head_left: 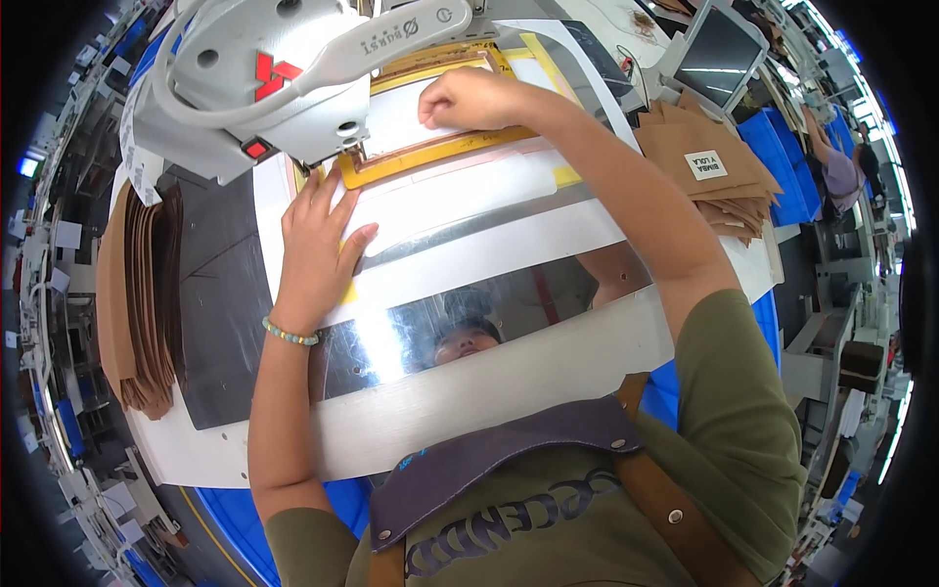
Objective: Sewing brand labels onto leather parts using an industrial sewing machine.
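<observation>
A yellow-edged rectangular frame (pixel 430 161) with white material inside lies under the head of a white sewing machine (pixel 245 88). Flat beside the frame's near left corner is my left hand (pixel 320 235), its fingers spread and the fingertips close to the machine. My right hand (pixel 468 101) reaches in from the right over the frame's inner area. Its fingers are curled together, and whatever they may hold is hidden. Beneath the frame runs a clear and white template sheet (pixel 469 201) with yellow tape strips.
A shiny metal plate (pixel 518 303) covers the table's near part. Brown flat pieces (pixel 132 303) stand stacked at the left. More brown pieces (pixel 675 147) with a white label lie at the right, near a screen (pixel 722 59) and a blue bin (pixel 782 166). A person (pixel 846 176) is far right.
</observation>
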Motion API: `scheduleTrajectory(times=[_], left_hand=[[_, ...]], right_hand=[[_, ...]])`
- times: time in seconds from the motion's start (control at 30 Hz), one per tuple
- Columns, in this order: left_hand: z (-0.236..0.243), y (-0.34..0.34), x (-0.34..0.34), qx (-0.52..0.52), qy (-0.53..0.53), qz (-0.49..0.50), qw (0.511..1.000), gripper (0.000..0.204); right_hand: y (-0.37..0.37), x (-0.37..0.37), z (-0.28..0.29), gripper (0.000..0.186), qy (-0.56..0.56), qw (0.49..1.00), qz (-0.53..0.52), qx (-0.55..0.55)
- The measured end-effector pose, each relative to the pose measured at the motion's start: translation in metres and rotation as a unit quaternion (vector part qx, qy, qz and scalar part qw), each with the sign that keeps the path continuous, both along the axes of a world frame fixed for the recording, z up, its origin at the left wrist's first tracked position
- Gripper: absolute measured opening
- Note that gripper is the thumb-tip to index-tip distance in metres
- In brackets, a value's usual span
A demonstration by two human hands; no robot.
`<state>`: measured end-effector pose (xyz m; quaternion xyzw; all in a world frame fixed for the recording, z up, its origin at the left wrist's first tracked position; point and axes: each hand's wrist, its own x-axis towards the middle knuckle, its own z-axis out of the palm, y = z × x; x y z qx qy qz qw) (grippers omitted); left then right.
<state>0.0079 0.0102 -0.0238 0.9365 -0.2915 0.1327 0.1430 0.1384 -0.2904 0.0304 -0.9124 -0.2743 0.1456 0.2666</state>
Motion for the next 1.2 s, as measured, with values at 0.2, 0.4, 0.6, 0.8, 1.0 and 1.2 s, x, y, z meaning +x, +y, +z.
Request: scheduleTrajectory(times=[0.2,0.4,0.6,0.8,1.0,1.2], left_hand=[[0.005,-0.002,0.002,0.044,0.028,0.003,0.999,0.050],[0.007,-0.006,0.010,0.055,0.033,0.016,0.998,0.053],[0.006,-0.004,0.011,0.054,0.037,0.013,0.998,0.056],[0.008,-0.007,0.010,0.041,0.039,0.007,0.998,0.063],[0.004,-0.001,0.008,0.047,0.030,0.007,0.998,0.066],[0.005,0.002,0.007,0.051,0.036,-0.001,0.998,0.061]], right_hand=[[0.018,0.001,-0.007,0.020,0.020,0.999,0.031,0.036],[0.026,0.011,-0.013,0.022,0.049,0.994,0.049,0.080],[0.018,0.016,-0.011,0.024,0.196,0.965,-0.014,0.173],[-0.053,0.029,0.015,0.016,0.081,0.986,-0.005,0.143],[-0.075,-0.002,0.034,0.010,0.001,0.998,-0.036,-0.043],[-0.072,-0.012,0.034,0.012,-0.020,0.997,0.006,-0.079]])
